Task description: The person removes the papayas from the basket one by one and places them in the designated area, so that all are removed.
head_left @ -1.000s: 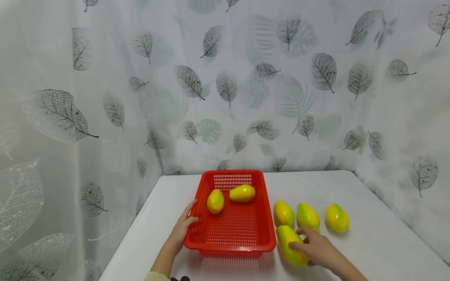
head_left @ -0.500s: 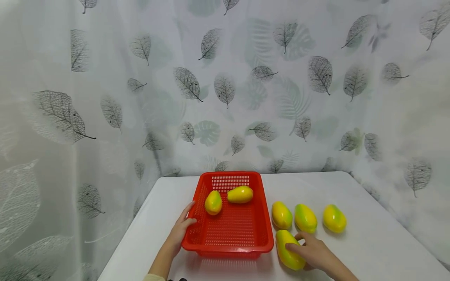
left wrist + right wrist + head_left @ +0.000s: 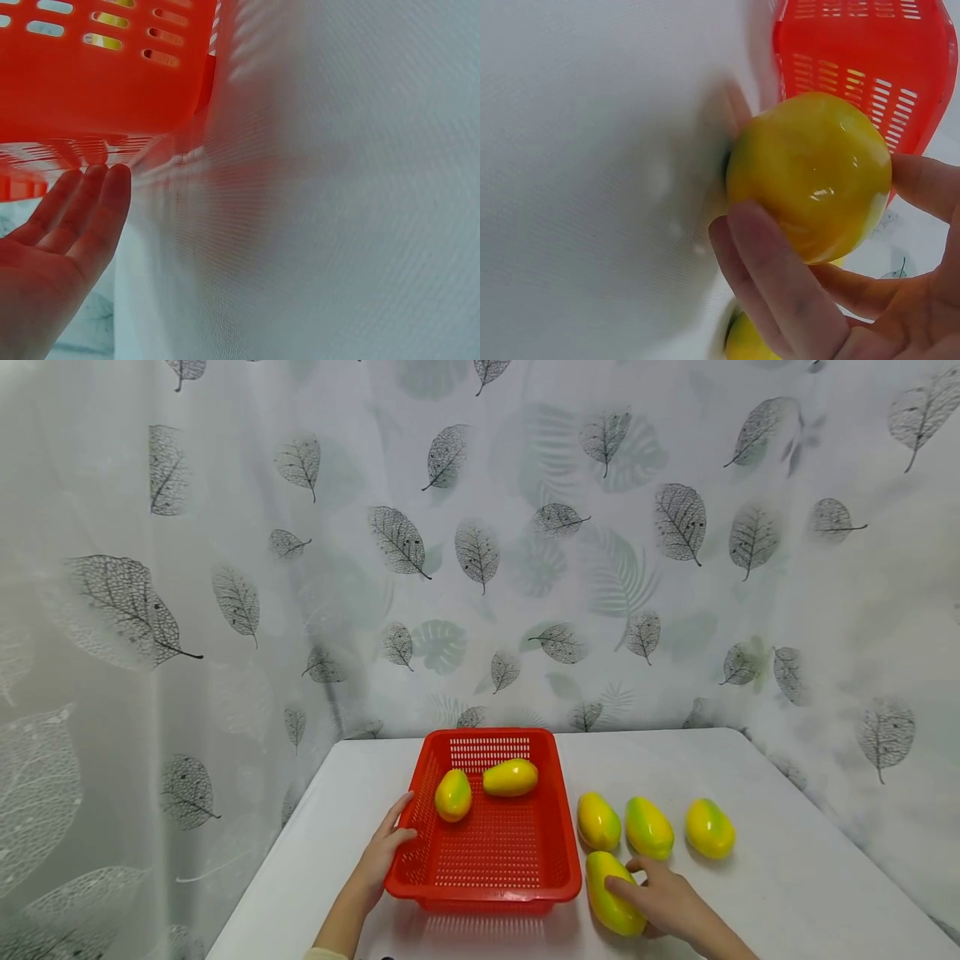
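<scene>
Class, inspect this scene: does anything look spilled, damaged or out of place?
Nothing stands out. The red perforated plastic basket sits upright without visible cracks, the yellow-green oval fruit in the right hand looks unbruised, and no spill shows on the white table.

No text, label, brand, number or sign can be read in any of the views, whether head, left wrist or right wrist.
</scene>
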`<action>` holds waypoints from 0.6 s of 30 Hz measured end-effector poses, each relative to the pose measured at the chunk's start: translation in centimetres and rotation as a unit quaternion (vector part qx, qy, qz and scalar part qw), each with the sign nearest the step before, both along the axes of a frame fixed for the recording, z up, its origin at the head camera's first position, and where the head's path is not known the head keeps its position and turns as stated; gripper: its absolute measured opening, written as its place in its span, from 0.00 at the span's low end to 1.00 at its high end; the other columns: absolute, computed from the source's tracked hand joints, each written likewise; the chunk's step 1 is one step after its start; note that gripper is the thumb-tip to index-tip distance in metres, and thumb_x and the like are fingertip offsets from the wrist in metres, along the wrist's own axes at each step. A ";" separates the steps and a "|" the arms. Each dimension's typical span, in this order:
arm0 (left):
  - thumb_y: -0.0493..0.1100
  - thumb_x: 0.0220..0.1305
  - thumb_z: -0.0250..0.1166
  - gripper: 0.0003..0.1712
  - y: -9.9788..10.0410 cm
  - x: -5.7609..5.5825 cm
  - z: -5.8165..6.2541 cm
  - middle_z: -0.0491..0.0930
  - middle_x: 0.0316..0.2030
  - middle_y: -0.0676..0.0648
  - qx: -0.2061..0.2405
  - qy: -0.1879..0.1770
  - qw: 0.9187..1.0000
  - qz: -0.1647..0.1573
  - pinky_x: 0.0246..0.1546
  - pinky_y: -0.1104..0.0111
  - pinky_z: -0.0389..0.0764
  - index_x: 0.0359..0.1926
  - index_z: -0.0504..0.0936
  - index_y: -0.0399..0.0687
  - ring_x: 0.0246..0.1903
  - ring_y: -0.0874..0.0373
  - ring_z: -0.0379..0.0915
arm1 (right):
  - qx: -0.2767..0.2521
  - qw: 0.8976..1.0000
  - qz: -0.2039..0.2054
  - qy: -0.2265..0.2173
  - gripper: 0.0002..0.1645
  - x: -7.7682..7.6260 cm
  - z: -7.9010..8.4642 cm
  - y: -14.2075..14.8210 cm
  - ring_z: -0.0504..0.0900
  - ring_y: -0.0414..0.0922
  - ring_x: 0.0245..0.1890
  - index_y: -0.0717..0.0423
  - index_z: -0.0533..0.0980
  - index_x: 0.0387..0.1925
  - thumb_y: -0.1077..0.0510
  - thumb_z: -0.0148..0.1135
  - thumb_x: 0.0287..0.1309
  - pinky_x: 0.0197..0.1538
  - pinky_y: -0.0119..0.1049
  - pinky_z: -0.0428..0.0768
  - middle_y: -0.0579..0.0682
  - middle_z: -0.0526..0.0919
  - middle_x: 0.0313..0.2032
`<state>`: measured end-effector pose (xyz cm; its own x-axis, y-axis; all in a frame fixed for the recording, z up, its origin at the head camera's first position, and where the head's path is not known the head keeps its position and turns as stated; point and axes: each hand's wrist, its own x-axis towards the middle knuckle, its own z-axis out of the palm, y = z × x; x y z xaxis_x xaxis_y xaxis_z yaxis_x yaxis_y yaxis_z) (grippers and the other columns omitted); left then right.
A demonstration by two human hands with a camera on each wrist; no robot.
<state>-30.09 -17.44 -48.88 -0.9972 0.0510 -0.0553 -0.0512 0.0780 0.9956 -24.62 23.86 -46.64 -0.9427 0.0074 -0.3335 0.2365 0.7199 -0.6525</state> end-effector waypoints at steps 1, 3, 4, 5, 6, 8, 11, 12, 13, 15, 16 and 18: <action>0.40 0.72 0.53 0.38 0.0 0.0 0.0 0.57 0.78 0.35 0.000 0.000 1.000 0.000 0.57 0.49 0.84 0.80 0.57 0.64 0.68 0.34 0.68 | 0.002 1.000 0.002 0.002 0.54 0.0 0.0 0.0 0.82 0.47 0.30 0.70 0.68 0.62 0.26 0.63 0.58 0.35 0.42 0.88 0.58 0.83 0.40; 0.40 0.72 0.53 0.38 0.0 0.0 0.1 0.57 0.78 0.35 0.000 -0.001 1.000 0.000 0.56 0.49 0.85 0.80 0.57 0.65 0.68 0.34 0.68 | 0.011 1.000 0.007 0.007 0.55 -0.1 0.0 0.1 0.81 0.48 0.30 0.70 0.68 0.63 0.25 0.62 0.58 0.35 0.43 0.87 0.57 0.84 0.40; 0.41 0.72 0.53 0.39 0.1 0.0 0.1 0.57 0.78 0.35 -0.001 -0.002 1.000 0.000 0.56 0.49 0.85 0.80 0.57 0.65 0.68 0.34 0.68 | 0.019 1.000 0.010 0.011 0.55 -0.1 0.0 0.0 0.81 0.48 0.31 0.69 0.69 0.63 0.24 0.62 0.58 0.36 0.44 0.86 0.57 0.84 0.41; 0.41 0.72 0.53 0.39 0.1 0.0 0.1 0.57 0.78 0.35 -0.001 -0.002 1.000 -0.001 0.56 0.49 0.85 0.80 0.57 0.64 0.68 0.34 0.68 | 0.029 0.999 0.014 0.015 0.56 -0.2 0.1 0.0 0.81 0.48 0.33 0.69 0.69 0.63 0.23 0.61 0.58 0.37 0.45 0.86 0.58 0.84 0.41; 0.41 0.72 0.53 0.39 0.1 0.0 0.1 0.57 0.78 0.34 -0.002 -0.003 1.000 -0.002 0.56 0.49 0.85 0.81 0.57 0.64 0.68 0.34 0.68 | 0.041 0.999 0.018 0.021 0.56 -0.2 0.2 0.0 0.81 0.49 0.34 0.69 0.70 0.63 0.23 0.60 0.58 0.38 0.47 0.86 0.58 0.85 0.42; 0.41 0.72 0.53 0.39 0.1 0.1 0.2 0.57 0.78 0.34 -0.003 -0.002 1.000 -0.004 0.56 0.49 0.85 0.81 0.56 0.64 0.68 0.34 0.67 | 0.068 0.997 0.026 0.033 0.58 -0.3 0.4 -0.1 0.82 0.51 0.38 0.69 0.70 0.64 0.21 0.58 0.58 0.41 0.52 0.86 0.61 0.85 0.44; 0.41 0.72 0.53 0.39 0.0 0.0 0.2 0.56 0.78 0.34 -0.005 -0.001 1.000 -0.010 0.57 0.49 0.84 0.81 0.55 0.64 0.69 0.33 0.66 | 0.105 0.992 0.039 0.062 0.60 -0.3 1.2 -0.4 0.84 0.57 0.45 0.69 0.70 0.66 0.20 0.56 0.58 0.46 0.60 0.85 0.66 0.84 0.52; 0.41 0.72 0.53 0.39 0.0 0.0 0.2 0.56 0.78 0.34 -0.005 0.000 1.000 -0.010 0.57 0.49 0.84 0.81 0.55 0.64 0.69 0.34 0.66 | 0.118 0.989 0.044 0.072 0.60 -0.3 1.5 -0.5 0.83 0.58 0.47 0.69 0.70 0.67 0.20 0.56 0.58 0.46 0.62 0.85 0.67 0.83 0.54; 0.41 0.72 0.53 0.39 0.0 0.0 0.2 0.56 0.78 0.34 -0.005 0.000 1.000 -0.010 0.57 0.49 0.84 0.81 0.55 0.64 0.69 0.34 0.66 | 0.128 0.987 0.046 0.081 0.60 -0.3 1.8 -0.7 0.83 0.60 0.50 0.69 0.70 0.67 0.20 0.57 0.58 0.48 0.63 0.84 0.68 0.82 0.56; 0.41 0.72 0.53 0.39 0.0 0.0 0.2 0.56 0.78 0.34 -0.005 -0.001 1.000 -0.010 0.57 0.49 0.84 0.81 0.55 0.64 0.69 0.34 0.66 | 0.146 0.983 0.051 0.099 0.59 -0.3 2.6 -1.0 0.82 0.61 0.52 0.69 0.70 0.67 0.22 0.57 0.59 0.48 0.64 0.84 0.68 0.81 0.58; 0.41 0.72 0.53 0.39 0.0 0.0 0.1 0.56 0.78 0.34 -0.005 -0.002 1.000 -0.009 0.57 0.49 0.84 0.81 0.55 0.64 0.69 0.34 0.66 | 0.153 0.981 0.055 0.108 0.58 -0.4 2.9 -1.1 0.82 0.62 0.53 0.70 0.71 0.67 0.22 0.57 0.59 0.49 0.64 0.84 0.69 0.81 0.58; 0.41 0.72 0.53 0.39 0.0 0.0 0.1 0.56 0.78 0.35 -0.004 -0.003 1.000 -0.007 0.57 0.49 0.84 0.81 0.56 0.64 0.68 0.35 0.66 | 0.164 0.978 0.058 0.118 0.58 -0.6 3.6 -1.4 0.83 0.61 0.51 0.69 0.71 0.66 0.21 0.57 0.59 0.47 0.63 0.85 0.69 0.82 0.56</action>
